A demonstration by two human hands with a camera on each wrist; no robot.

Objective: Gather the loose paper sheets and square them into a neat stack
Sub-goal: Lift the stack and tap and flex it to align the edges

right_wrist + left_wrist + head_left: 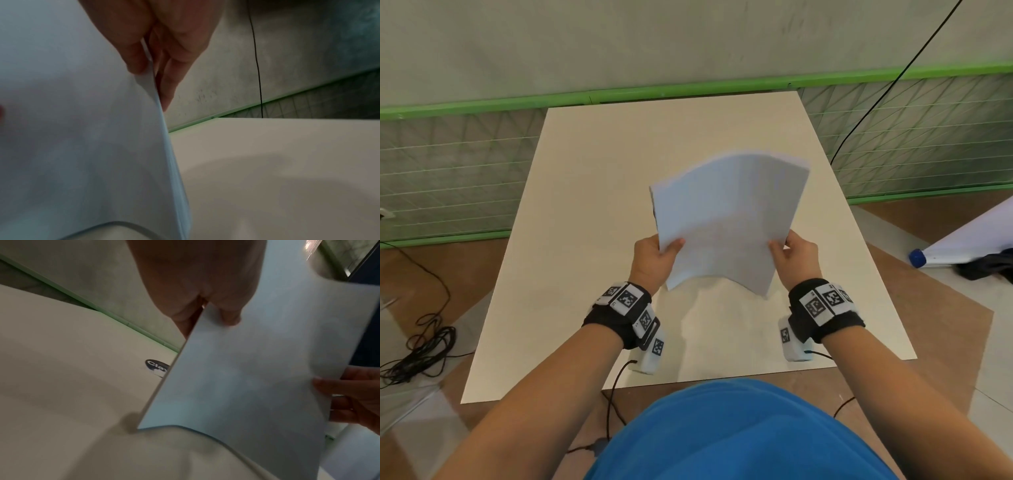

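**Sheets in both hands, edges not yet true**

From the head camera, I have the paper sheets (726, 219) lifted above the table (585, 205), tilted away from me and bowed, with the lower edge arching near the tabletop. My left hand (652, 262) pinches the left edge, thumb on the near face; my right hand (796, 257) pinches the right edge the same way. The far corners look slightly fanned, so I judge the gathering is done and the squaring is in hand.

From the left wrist, my thumb lies on the near face of the paper and my fingers (185, 311) curl behind it; the lower edge curves just above the table, and I cannot tell whether it touches. A dark round sticker (157, 367) sits on the tabletop beyond.

From the right wrist, the sheets' edges show as several thin layers, not flush, with my thumb in front and my fingers (170, 87) behind.

Next, I think, I should loosen both pinches slightly and tap the lower edge down on the table so the sheets slide level, without letting any slip out.
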